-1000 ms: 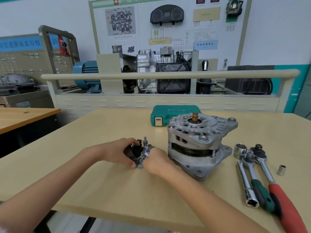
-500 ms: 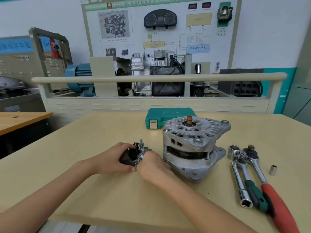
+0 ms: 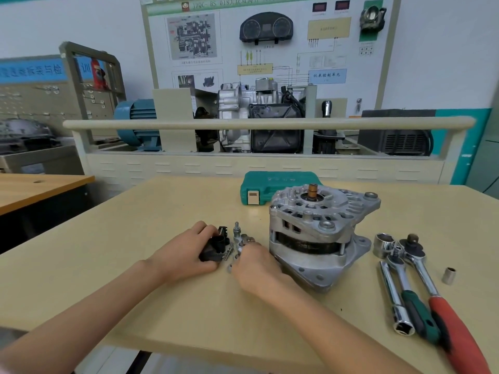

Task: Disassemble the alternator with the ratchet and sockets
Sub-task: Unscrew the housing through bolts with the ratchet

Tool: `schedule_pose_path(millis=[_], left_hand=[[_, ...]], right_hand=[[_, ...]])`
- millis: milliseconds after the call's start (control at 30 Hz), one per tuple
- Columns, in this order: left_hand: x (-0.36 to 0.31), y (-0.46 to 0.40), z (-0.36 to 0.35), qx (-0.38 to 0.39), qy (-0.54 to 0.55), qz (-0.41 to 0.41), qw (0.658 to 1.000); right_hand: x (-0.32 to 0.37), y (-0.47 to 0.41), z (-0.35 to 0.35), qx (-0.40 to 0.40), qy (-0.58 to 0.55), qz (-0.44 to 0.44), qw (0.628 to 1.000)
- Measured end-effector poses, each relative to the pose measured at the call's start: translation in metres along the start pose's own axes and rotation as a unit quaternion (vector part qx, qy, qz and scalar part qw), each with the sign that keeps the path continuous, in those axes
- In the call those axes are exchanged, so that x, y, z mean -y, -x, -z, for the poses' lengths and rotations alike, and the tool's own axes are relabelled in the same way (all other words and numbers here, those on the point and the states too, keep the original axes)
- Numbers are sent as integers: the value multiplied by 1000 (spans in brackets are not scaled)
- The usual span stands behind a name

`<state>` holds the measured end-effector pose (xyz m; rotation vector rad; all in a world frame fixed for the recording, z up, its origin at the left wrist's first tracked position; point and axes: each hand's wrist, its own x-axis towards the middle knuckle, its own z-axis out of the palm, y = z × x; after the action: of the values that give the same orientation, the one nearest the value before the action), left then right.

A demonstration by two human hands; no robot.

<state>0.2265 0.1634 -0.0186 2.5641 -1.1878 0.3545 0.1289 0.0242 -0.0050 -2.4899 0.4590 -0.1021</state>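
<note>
The silver alternator [image 3: 318, 233] stands on the beige table [image 3: 135, 238] with its shaft end pointing up. Just left of it lies a small removed part, a black plastic body [image 3: 216, 245] joined to a metal bracket with a threaded stud [image 3: 237, 233]. My left hand [image 3: 186, 252] grips the black body. My right hand [image 3: 256, 265] holds the metal side, its fingertips hidden. To the right lie a red-handled ratchet [image 3: 442, 306], a green-handled ratchet [image 3: 413, 300], a chrome extension with a socket [image 3: 391, 295], a large socket [image 3: 383, 244] and a small loose socket [image 3: 448, 275].
A green tool case [image 3: 270, 190] sits shut behind the alternator. A training bench with a rail [image 3: 270, 122], an engine unit and a wall panel stands past the table's far edge. Another wooden table [image 3: 35, 187] is at the left.
The view has shifted slightly. Both hands stay on the small part beside the alternator, with little movement; the tools at the right have not moved.
</note>
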Motion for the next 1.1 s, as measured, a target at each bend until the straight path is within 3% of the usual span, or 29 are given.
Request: schedule_pose_path(millis=[133, 300, 500, 700, 800, 900, 1033, 1100], left_hand=[[3, 2, 0, 20, 87, -2, 996], [10, 9, 7, 117, 185, 33, 975], [6, 11, 1, 78, 179, 57, 979], [-6, 10, 10, 90, 148, 59, 983], [-18, 14, 22, 21, 166, 59, 984], [-47, 20, 35, -103, 265, 30, 958], [-105, 29, 50, -1, 394, -14, 919], [-126, 28, 49, 4, 425, -12, 905]], right_hand=[[-2, 2, -1, -10, 15, 22, 1000], [-4, 0, -3, -19, 13, 28, 999], [0, -6, -9, -35, 6, 42, 999], [-2, 6, -3, -42, -21, 53, 997], [0, 23, 3, -48, -44, 94, 993], [0, 41, 20, -35, -84, 146, 985], [-19, 69, 55, 33, -169, 156, 973], [-34, 83, 72, 81, -269, 119, 952]])
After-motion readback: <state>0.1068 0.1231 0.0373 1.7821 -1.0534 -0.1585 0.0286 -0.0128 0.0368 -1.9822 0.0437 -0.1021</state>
